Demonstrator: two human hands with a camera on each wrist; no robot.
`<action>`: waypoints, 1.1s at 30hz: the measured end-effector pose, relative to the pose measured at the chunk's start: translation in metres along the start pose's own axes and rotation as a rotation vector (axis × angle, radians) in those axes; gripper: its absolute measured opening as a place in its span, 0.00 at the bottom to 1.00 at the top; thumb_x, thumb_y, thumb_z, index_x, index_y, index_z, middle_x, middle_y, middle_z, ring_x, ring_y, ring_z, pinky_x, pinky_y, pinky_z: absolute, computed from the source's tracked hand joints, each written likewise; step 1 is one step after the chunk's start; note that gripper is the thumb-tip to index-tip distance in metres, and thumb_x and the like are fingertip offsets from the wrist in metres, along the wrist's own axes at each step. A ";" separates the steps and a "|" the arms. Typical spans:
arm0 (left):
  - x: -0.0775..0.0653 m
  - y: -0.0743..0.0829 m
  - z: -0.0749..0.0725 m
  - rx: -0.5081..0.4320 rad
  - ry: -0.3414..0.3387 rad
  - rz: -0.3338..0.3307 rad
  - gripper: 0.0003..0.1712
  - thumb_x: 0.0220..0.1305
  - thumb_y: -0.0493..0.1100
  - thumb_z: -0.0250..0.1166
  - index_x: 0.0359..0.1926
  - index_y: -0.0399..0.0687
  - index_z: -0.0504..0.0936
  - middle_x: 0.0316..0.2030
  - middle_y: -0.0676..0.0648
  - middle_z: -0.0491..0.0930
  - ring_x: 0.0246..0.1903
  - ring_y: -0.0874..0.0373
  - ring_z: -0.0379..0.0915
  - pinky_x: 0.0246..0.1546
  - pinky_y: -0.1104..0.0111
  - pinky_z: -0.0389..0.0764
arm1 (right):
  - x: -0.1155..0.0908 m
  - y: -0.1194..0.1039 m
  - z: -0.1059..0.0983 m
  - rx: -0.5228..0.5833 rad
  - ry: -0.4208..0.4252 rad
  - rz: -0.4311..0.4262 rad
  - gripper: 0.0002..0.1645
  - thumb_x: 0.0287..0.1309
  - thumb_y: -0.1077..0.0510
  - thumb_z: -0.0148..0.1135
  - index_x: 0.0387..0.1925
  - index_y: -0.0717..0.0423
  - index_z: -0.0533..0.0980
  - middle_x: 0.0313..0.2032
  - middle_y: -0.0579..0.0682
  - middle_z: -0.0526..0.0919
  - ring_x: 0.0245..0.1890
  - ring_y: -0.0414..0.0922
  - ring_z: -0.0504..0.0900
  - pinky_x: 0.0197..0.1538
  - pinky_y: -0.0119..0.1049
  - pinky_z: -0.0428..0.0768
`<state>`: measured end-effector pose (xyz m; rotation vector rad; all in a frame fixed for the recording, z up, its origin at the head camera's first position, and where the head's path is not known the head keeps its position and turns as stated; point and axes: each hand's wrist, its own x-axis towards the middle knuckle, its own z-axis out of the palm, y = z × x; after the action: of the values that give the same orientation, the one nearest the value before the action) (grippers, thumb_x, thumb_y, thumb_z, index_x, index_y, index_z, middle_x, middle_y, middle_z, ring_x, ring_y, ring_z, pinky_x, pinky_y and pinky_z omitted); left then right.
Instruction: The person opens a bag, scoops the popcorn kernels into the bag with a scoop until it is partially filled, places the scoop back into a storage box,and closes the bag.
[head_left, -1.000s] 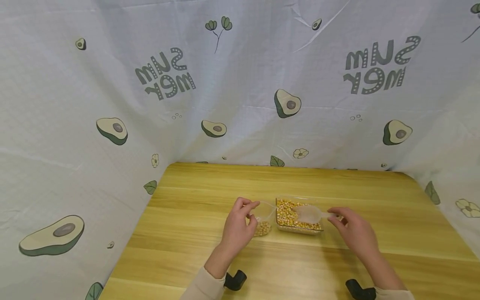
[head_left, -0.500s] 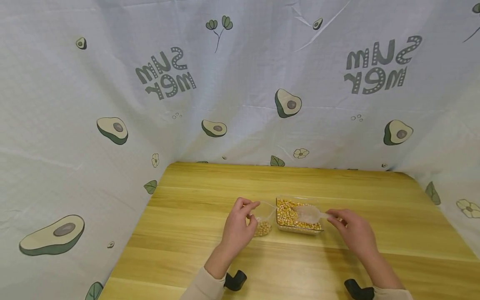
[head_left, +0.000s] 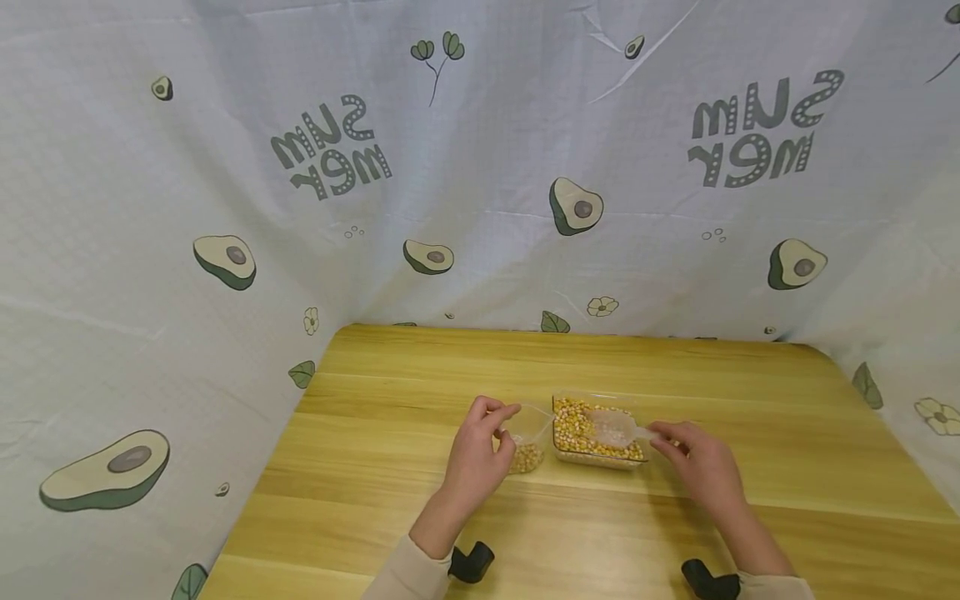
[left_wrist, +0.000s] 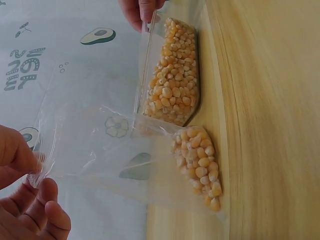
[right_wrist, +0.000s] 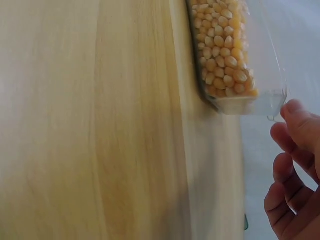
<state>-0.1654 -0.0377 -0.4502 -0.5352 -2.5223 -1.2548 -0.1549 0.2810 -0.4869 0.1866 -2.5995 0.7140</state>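
My left hand [head_left: 477, 446] pinches the top edge of a clear plastic bag [left_wrist: 95, 150], which stands with its mouth spread and a small heap of corn kernels [left_wrist: 197, 167] at the bottom. Right beside it stands a clear rectangular container [head_left: 597, 459] filled with corn kernels [left_wrist: 172, 75]. My right hand [head_left: 701, 462] pinches the handle of a translucent scoop [head_left: 611, 427] between thumb and forefinger. The scoop's bowl lies among the kernels inside the container. In the right wrist view the fingertips are right at the container's end rim, and the scoop is mostly hidden.
Everything stands on a wood-grain table [head_left: 405, 375]. A pale curtain [head_left: 480, 167] printed with avocados hangs behind and at both sides. Black angled pieces [head_left: 471, 562] sit at both wrists near the sleeves.
My right hand has moved slightly left, pushing the scoop a little deeper into the kernels. The left hand and the bag have hardly moved.
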 end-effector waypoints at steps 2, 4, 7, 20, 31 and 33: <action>0.000 0.000 0.000 -0.001 -0.001 -0.005 0.22 0.59 0.27 0.59 0.54 0.41 0.85 0.44 0.47 0.75 0.32 0.64 0.69 0.29 0.78 0.70 | 0.000 0.001 0.001 0.004 0.010 0.010 0.13 0.51 0.65 0.72 0.41 0.54 0.86 0.32 0.48 0.86 0.26 0.33 0.77 0.27 0.30 0.75; 0.000 0.000 -0.001 -0.001 -0.004 -0.013 0.22 0.59 0.27 0.59 0.54 0.42 0.85 0.44 0.47 0.75 0.32 0.64 0.68 0.29 0.78 0.70 | -0.001 0.003 0.003 0.011 0.020 0.020 0.13 0.51 0.65 0.72 0.41 0.54 0.87 0.32 0.48 0.86 0.26 0.32 0.77 0.28 0.30 0.76; 0.000 0.000 -0.001 -0.009 -0.008 -0.019 0.23 0.59 0.27 0.59 0.55 0.41 0.84 0.45 0.47 0.75 0.32 0.64 0.68 0.28 0.78 0.69 | -0.003 0.004 0.004 0.020 0.036 0.042 0.13 0.52 0.65 0.72 0.41 0.54 0.87 0.32 0.48 0.87 0.28 0.27 0.76 0.29 0.30 0.77; -0.001 -0.001 0.000 0.004 0.007 0.007 0.22 0.58 0.27 0.59 0.54 0.40 0.85 0.44 0.46 0.75 0.31 0.64 0.68 0.28 0.78 0.69 | -0.008 0.007 0.005 0.072 -0.029 0.194 0.13 0.59 0.59 0.69 0.46 0.55 0.86 0.37 0.54 0.88 0.30 0.19 0.70 0.31 0.29 0.76; -0.001 -0.001 -0.001 0.004 -0.001 -0.008 0.22 0.59 0.27 0.59 0.54 0.39 0.84 0.45 0.46 0.75 0.31 0.64 0.68 0.27 0.78 0.68 | -0.012 0.008 0.007 0.135 -0.067 0.319 0.15 0.63 0.55 0.66 0.49 0.56 0.85 0.43 0.58 0.88 0.31 0.19 0.68 0.33 0.26 0.74; -0.002 -0.001 -0.001 0.006 0.006 -0.001 0.22 0.58 0.26 0.59 0.54 0.39 0.85 0.44 0.46 0.75 0.31 0.63 0.68 0.27 0.78 0.68 | -0.012 0.007 0.007 0.146 -0.065 0.336 0.15 0.64 0.55 0.65 0.49 0.57 0.85 0.43 0.58 0.88 0.31 0.20 0.69 0.32 0.26 0.73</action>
<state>-0.1643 -0.0390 -0.4512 -0.5291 -2.5208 -1.2474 -0.1481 0.2836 -0.5012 -0.1925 -2.6709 1.0307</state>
